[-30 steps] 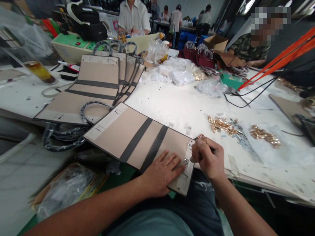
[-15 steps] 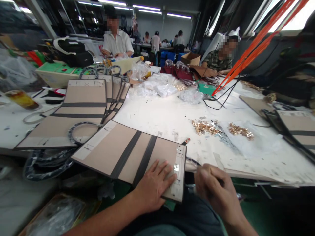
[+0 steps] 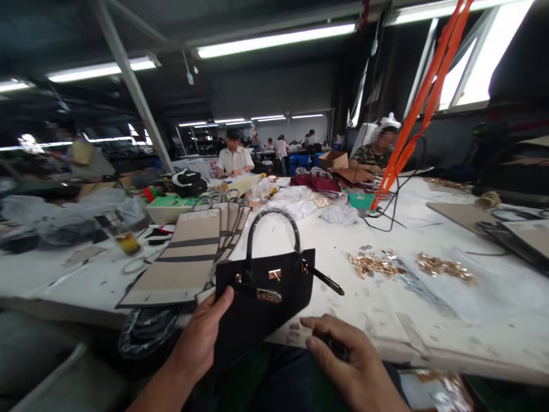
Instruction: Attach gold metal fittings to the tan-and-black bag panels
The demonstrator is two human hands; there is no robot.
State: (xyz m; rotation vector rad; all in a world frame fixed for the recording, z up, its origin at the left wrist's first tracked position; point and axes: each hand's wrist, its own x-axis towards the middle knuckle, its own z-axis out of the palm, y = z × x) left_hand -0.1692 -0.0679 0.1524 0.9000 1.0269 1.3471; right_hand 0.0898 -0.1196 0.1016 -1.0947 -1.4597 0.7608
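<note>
My left hand (image 3: 201, 332) grips the lower left edge of a black handbag panel (image 3: 266, 297) and holds it upright, outer side facing me. The panel carries a black loop handle (image 3: 272, 229) and gold clasp fittings (image 3: 269, 294). My right hand (image 3: 343, 357) is curled at the table's front edge just right of the panel, fingers closed around a small dark tool (image 3: 337, 348) that is mostly hidden.
A stack of beige-lined bag panels (image 3: 184, 257) lies left of the raised one. Gold metal fittings (image 3: 373, 264) and more of them (image 3: 444, 266) lie scattered on the white table (image 3: 429, 320). Orange cords (image 3: 412, 114) hang at right. Several people work at the far side.
The panel lay flat, lining up, under my left hand; now it is flipped and lifted upright. My right hand has drawn back to the table edge. The camera has tilted upward.
</note>
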